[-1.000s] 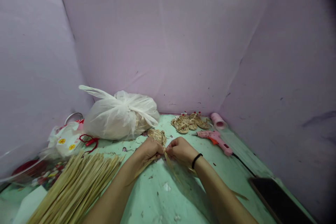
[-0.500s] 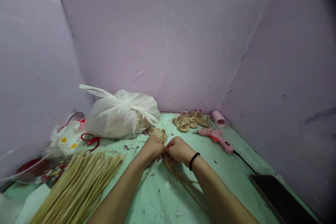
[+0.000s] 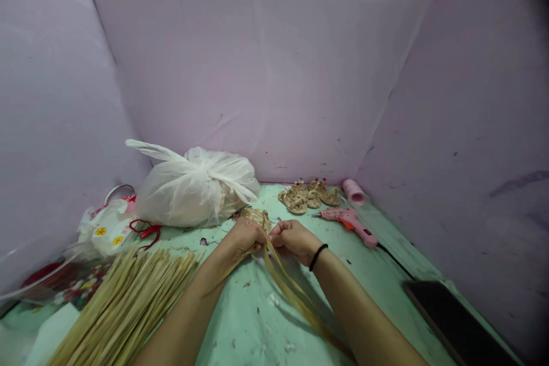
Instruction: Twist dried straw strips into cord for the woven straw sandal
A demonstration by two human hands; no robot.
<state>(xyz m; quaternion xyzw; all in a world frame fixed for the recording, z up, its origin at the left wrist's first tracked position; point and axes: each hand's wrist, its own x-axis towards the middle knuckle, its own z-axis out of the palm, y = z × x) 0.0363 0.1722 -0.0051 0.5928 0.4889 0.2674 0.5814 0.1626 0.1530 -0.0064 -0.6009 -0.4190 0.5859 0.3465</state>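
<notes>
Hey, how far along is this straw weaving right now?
Done: several small woven straw pieces lie at the back, and another woven coil lies nearer the middle. In hand: the left hand and right hand pinch loose straw strips together. Left: a big bundle of unused straw lies untouched, so likely plenty.

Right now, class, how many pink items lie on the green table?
2: a pink glue gun right of the right hand, and a pink roll just behind it. More may be hidden behind the white bag.
</notes>
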